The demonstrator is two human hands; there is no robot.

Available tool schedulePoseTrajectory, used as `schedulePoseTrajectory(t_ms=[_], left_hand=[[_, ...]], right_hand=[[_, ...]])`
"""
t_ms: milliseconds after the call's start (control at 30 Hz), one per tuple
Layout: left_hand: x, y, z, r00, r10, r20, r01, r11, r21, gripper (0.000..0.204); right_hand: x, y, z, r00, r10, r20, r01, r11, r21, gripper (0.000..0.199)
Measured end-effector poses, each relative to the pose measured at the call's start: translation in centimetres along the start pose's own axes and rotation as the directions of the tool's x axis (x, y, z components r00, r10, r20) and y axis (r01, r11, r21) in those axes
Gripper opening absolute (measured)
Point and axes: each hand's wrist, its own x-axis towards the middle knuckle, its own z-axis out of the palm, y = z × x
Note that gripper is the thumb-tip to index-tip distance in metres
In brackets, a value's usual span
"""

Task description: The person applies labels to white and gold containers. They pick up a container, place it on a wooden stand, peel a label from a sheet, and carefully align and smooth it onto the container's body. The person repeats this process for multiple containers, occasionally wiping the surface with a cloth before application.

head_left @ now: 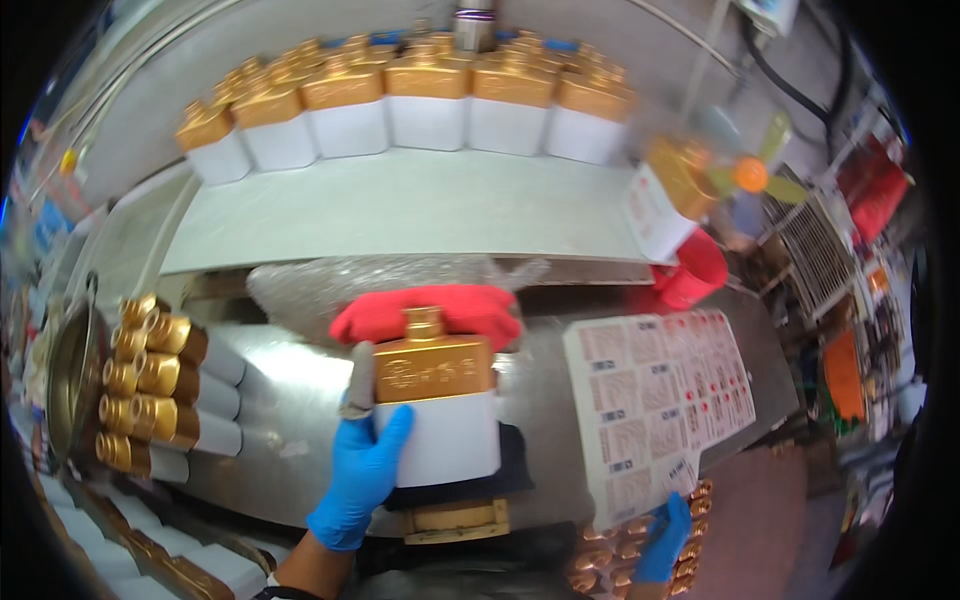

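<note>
My left hand (pixel 365 470), in a blue glove with a greyish cover on one finger, is closed on the left side of a bottle (pixel 440 435). Its thumb presses the white front. Gold covers the bottle's shoulders and neck, with raised lettering. It rests on a dark cloth (pixel 515 465) over a wooden block (pixel 457 520), against a bundled red cloth (pixel 375 315). My blue-gloved right hand (pixel 668 535) is closed at the lower edge of a sheet of printed labels (pixel 630 400); its fingertips pinch a tilted label (pixel 678 475) there, partly hidden.
Rows of gold-and-white bottles (pixel 430 105) stand on the raised shelf (pixel 400 215). A labelled bottle (pixel 665 200) stands at its right end, by a red container (pixel 695 270). More bottles (pixel 170 390) lie stacked at left beside a metal pan (pixel 75 375). Gold-topped bottles (pixel 600 560) stand below right.
</note>
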Motion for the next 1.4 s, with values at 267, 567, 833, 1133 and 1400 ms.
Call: schedulePoseTrajectory(t_ms=[267,567,833,1133,1400], left_hand=[[-0.3,-1.5,-1.6,0.996,-0.046,0.072,0.057,0.986,-0.155,0.074],[-0.4,2.7,-2.6,0.825,0.184,0.535,-0.561,0.385,0.733,0.041],[-6.4,-2.1,-4.8,0.978,0.209,0.010,-0.209,0.978,-0.027,0.049],[-2.9,-1.8,-1.4,0.984,-0.127,0.125,0.113,0.987,0.111,0.103],[-2.1,-0.1,-1.6,0.986,-0.090,0.139,0.101,0.992,-0.075,0.086]], right_hand=[[-1.5,-6.8,3.3,0.464,-0.816,0.345,0.790,0.205,-0.578,0.012],[-11.4,-15.3,20.3,-0.265,-0.309,0.914,0.853,0.368,0.371,0.019],[-12.9,-13.1,25.7,-0.304,-0.198,0.932,0.744,0.561,0.362,0.032],[-12.4,-10.8,24.2,-0.083,-0.312,0.947,0.797,0.549,0.251,0.034],[-11.7,-9.7,23.7,0.229,-0.522,0.822,0.879,0.474,0.056,0.054]])
